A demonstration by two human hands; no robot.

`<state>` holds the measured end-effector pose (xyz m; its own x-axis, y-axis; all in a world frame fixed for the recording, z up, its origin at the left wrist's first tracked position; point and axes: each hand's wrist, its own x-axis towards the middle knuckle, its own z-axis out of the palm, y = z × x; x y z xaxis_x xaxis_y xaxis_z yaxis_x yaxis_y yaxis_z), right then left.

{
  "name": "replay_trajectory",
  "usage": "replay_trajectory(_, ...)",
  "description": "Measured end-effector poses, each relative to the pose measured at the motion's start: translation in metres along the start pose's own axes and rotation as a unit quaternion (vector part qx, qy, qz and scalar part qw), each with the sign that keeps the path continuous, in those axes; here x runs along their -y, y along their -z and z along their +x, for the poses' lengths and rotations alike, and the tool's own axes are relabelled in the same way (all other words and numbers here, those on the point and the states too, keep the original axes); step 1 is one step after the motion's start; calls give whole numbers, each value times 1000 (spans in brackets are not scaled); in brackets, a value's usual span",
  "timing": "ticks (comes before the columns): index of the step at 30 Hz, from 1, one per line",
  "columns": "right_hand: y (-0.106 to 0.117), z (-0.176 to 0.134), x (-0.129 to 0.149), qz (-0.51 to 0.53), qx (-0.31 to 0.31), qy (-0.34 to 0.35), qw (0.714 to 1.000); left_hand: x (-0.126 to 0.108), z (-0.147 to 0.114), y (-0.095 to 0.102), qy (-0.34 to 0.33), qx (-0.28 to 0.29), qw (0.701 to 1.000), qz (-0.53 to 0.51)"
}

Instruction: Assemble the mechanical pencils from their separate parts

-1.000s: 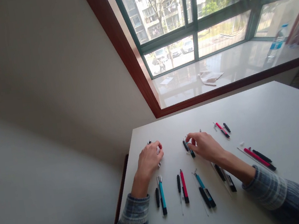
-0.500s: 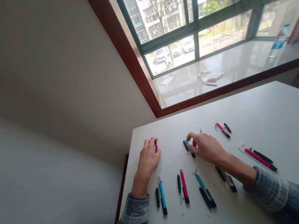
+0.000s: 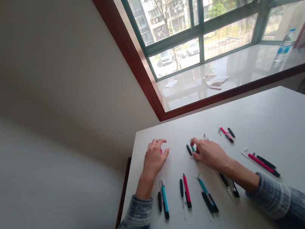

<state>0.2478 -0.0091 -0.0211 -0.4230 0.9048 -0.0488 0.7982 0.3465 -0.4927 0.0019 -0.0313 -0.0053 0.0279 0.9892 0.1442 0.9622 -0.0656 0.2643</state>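
Left hand (image 3: pixel 154 159) is held open, thumb and index parted, and a bit of red (image 3: pixel 161 150) can be seen in the gap; the rest of whatever it is gets hidden by the palm. Right hand (image 3: pixel 208 153) is kept curled just beside a small teal pen (image 3: pixel 193 149), which is seen between thumb and index; can't tell if it's actually pinched. A black piece (image 3: pixel 188 149) is seen just left of that pen.

On the near side of the table (image 3: pixel 288 124), parts are laid out in little groups: a teal pen at the left (image 3: pixel 165 200), a red pen in the middle (image 3: pixel 187 190), then another teal one (image 3: pixel 204 187), each with a black piece and a thin rod alongside. One more dark group is partly covered by the right forearm. Over to the right, a big red pen (image 3: pixel 258 160) and, farther back, a small red pen (image 3: pixel 224 132) are placed, each near its own black piece.
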Motion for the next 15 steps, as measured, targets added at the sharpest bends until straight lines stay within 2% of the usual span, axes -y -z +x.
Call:
replay_trajectory(4, -1, 0, 1, -10, -10, -3, 1000, -18, 11, 4, -59, 15, 998, -36)
replay_trajectory(7, -3, 0, 2, -19, -13, -13, 1000, -32, 23, 11, -86, 6, 994, -67)
replay_trajectory(12, -2, 2, 2, -4, -48, -29, 998, -40, 26, 20, -68, -43, 984, -157)
replay_trajectory(15, 3, 3, 3, 67, -99, -2, 993, -38, 19, 17, -32, -15, 968, -247)
